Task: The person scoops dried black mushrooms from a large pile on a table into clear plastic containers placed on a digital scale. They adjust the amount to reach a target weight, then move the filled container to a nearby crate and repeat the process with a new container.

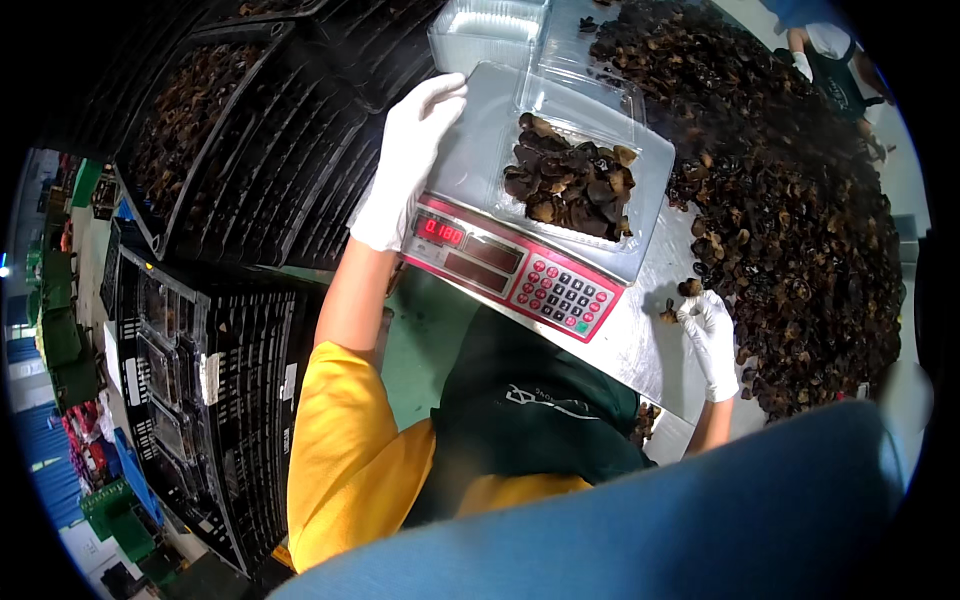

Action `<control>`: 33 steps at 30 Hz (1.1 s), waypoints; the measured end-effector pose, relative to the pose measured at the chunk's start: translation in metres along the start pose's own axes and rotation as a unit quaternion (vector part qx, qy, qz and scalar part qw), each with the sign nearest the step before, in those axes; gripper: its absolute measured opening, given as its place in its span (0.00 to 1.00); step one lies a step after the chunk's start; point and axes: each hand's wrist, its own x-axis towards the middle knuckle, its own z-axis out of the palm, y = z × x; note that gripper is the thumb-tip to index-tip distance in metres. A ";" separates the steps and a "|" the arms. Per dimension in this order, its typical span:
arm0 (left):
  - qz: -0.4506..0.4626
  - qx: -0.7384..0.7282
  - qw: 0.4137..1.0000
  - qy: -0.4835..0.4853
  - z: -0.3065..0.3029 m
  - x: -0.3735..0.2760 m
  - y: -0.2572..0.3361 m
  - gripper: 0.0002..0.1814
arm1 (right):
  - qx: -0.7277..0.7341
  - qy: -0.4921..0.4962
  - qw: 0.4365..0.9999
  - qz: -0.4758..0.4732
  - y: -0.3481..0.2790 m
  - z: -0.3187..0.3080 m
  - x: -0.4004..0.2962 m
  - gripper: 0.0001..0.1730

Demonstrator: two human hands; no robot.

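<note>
In a white glove, my right hand pinches a piece of dark wood ear mushroom above the metal table, beside a big heap of wood ears. My left hand, gloved too, rests along the left edge of the digital scale, its thumb apart from the fingers and nothing visible in it. A clear plastic clamshell box lies with its lid raised on the scale's grey platform. Brown wood ears fill its tray. Red digits glow on the display.
Stacked clear plastic trays stand behind the scale. At left are black plastic crates, one holding wood ears. A lower crate holds packed clear boxes. Another person stands across the table.
</note>
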 end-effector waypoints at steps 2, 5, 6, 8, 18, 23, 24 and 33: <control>-0.011 -0.025 1.000 -0.002 0.006 0.005 0.007 0.22 | -0.021 0.009 1.000 -0.003 0.013 0.011 -0.005 0.07; 0.010 -0.003 1.000 -0.004 0.017 0.002 0.006 0.19 | -0.046 -0.014 0.999 -0.001 0.004 0.008 0.000 0.08; 0.066 0.095 0.992 -0.041 0.026 -0.002 0.011 0.19 | -0.037 0.004 0.999 -0.015 -0.013 0.006 0.007 0.09; 0.188 0.292 0.933 -0.096 0.046 -0.018 0.023 0.20 | -0.022 0.033 0.999 -0.036 -0.043 0.003 0.025 0.14; 0.184 0.189 0.964 -0.020 0.087 -0.035 0.042 0.08 | -0.022 0.145 0.984 -0.105 -0.067 -0.014 0.026 0.09; 0.242 0.058 0.940 -0.233 0.176 -0.135 0.028 0.12 | -0.044 0.150 0.988 -0.006 -0.032 -0.085 -0.010 0.08; 0.208 0.069 0.897 -0.384 0.199 -0.174 0.013 0.18 | -0.056 0.141 0.988 0.024 -0.031 -0.098 -0.014 0.09; 0.208 0.574 0.664 -0.431 0.266 -0.188 -0.027 0.34 | 0.037 0.074 0.992 0.094 0.034 -0.050 -0.031 0.17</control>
